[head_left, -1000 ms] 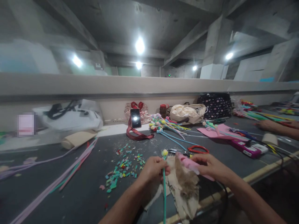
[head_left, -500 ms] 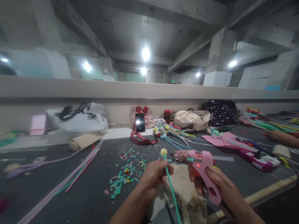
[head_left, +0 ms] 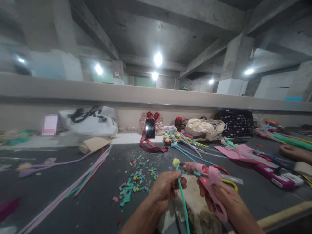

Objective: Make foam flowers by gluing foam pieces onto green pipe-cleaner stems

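Observation:
My left hand [head_left: 165, 188] pinches a thin green pipe-cleaner stem [head_left: 183, 201] just below its top. A small pale yellow flower head [head_left: 175, 162] sits on the stem's upper end, above my fingertips. My right hand [head_left: 225, 198] is wrapped round the handle of a pink glue gun [head_left: 212, 177], whose red light glows. Its dark nozzle points left, close beside the flower head; whether they touch I cannot tell. A clear glue stick [head_left: 235, 179] juts out of the gun's back. Under both hands lies a stained beige cloth [head_left: 195, 191].
Colourful scraps [head_left: 133, 182] litter the dark table left of my hands. Long lilac stems [head_left: 80, 175] lie farther left. Behind stand a phone [head_left: 150, 128] and bundled flowers [head_left: 172, 135]. Yellow-and-red handles [head_left: 230, 183] lie behind the gun. Another person's hand [head_left: 292, 152] rests at the right.
The camera view has turned slightly left, so the scene sits farther right. The glue gun has tilted, its rear lower, and more of the yellow handle behind it shows. Both grips are unchanged.

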Action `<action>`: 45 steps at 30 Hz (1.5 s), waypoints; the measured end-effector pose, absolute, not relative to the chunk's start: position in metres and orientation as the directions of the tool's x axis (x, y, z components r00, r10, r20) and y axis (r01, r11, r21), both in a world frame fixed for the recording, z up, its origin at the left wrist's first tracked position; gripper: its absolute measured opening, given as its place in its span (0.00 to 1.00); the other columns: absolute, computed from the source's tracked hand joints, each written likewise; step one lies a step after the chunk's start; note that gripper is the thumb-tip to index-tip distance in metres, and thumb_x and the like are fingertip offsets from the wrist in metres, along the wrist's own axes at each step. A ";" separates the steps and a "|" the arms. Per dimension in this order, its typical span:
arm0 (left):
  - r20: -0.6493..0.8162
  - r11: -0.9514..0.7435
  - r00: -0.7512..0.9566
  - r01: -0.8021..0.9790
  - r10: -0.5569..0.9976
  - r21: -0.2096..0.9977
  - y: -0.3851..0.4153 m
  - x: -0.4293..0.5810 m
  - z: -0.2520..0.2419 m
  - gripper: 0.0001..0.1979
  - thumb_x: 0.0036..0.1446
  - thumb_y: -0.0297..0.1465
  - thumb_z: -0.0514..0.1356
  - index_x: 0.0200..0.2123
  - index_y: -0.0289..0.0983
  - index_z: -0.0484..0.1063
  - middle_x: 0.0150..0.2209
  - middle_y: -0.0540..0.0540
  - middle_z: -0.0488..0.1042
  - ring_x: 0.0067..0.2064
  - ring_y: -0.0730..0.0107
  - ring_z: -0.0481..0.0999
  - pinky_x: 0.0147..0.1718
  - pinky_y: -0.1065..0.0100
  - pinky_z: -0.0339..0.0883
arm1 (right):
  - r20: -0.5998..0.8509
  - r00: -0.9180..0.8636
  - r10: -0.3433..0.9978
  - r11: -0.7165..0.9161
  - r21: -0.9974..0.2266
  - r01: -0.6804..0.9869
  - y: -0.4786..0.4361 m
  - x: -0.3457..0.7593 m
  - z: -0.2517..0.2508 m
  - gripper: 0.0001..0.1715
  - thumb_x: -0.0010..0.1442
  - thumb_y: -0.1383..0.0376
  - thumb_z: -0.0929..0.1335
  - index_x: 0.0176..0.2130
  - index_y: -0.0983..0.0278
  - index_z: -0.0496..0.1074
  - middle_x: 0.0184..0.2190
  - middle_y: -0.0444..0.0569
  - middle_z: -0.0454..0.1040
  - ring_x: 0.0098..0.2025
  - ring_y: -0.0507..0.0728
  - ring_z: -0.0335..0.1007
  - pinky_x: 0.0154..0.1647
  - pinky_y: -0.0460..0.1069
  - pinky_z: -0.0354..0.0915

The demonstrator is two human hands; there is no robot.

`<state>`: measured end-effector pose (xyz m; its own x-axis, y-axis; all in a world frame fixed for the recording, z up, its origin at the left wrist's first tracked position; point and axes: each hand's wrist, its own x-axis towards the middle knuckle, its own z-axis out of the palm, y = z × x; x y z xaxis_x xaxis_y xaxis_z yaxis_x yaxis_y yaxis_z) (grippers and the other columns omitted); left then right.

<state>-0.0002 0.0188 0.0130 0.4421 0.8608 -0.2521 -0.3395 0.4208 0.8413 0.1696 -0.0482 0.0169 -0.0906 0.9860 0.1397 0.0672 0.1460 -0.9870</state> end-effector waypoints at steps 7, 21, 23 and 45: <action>-0.245 0.426 0.465 -0.337 0.851 0.840 0.019 0.002 0.010 0.10 0.41 0.34 0.59 0.24 0.32 0.67 0.18 0.50 0.69 0.21 0.79 0.67 0.12 0.81 0.44 | 0.140 -0.086 0.986 0.146 -0.986 0.076 -0.047 0.168 0.017 0.24 0.51 0.49 0.60 0.24 0.66 0.68 0.12 0.41 0.61 0.14 0.47 0.53 0.13 0.42 0.49; -0.263 0.433 0.451 -0.329 0.853 0.839 0.019 0.001 0.010 0.10 0.42 0.34 0.59 0.23 0.31 0.67 0.19 0.49 0.70 0.20 0.79 0.67 0.12 0.81 0.44 | 0.087 -0.075 0.993 0.090 -0.995 0.043 -0.046 0.169 0.015 0.20 0.50 0.51 0.62 0.27 0.66 0.69 0.17 0.42 0.63 0.16 0.47 0.54 0.15 0.42 0.49; -0.260 0.428 0.445 -0.333 0.857 0.840 0.018 0.001 0.010 0.10 0.41 0.34 0.59 0.24 0.32 0.67 0.19 0.49 0.70 0.21 0.78 0.68 0.12 0.81 0.44 | 0.101 -0.066 0.993 0.102 -0.995 0.008 -0.046 0.169 0.014 0.19 0.50 0.52 0.63 0.28 0.66 0.69 0.19 0.42 0.63 0.16 0.47 0.53 0.15 0.42 0.48; -0.265 0.418 0.425 -0.320 0.865 0.851 0.019 0.000 0.014 0.09 0.42 0.34 0.58 0.21 0.32 0.67 0.17 0.49 0.70 0.17 0.80 0.64 0.12 0.80 0.45 | 0.123 -0.041 0.992 0.127 -0.985 0.118 -0.053 0.174 0.017 0.24 0.47 0.48 0.61 0.22 0.66 0.68 0.11 0.41 0.58 0.14 0.48 0.49 0.14 0.43 0.46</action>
<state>-0.0004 0.0194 0.0137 0.4253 0.8653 -0.2652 -0.3196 0.4177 0.8505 0.1740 -0.0530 0.0173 -0.0410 0.9915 0.1231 0.1178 0.1271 -0.9849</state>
